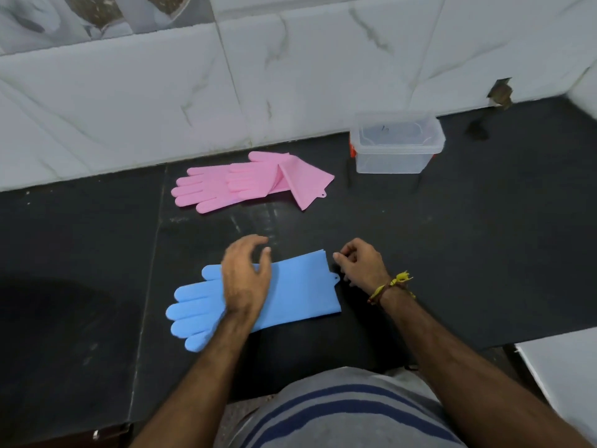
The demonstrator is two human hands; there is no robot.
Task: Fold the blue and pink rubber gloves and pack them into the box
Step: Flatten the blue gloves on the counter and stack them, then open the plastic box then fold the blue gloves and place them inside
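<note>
looking at this from the left, the blue gloves [290,292] lie flat on the dark counter [80,253] right in front of the person, fingers pointing left, cuff to the right, seemingly two stacked. the left hand [245,276] hovers over or rests on the middle of them, fingers loosely curved and apart, gripping nothing as far as i can tell. the right hand [361,266] sits just past the cuff edge with fingers curled in, maybe about to pinch the cuff, but i can't tell if it's actually got hold of anything. so i'd say the blue fold is just starting, and the next move needs the cuff lifted and brought over toward the fingers while the left hand pins the middle. further back the pink gloves [252,182] lie with the cuff already turned over, near the wall. the clear box [394,156] stands to their right, open, well apart from the blue pair, nothing blocking the way.
</note>
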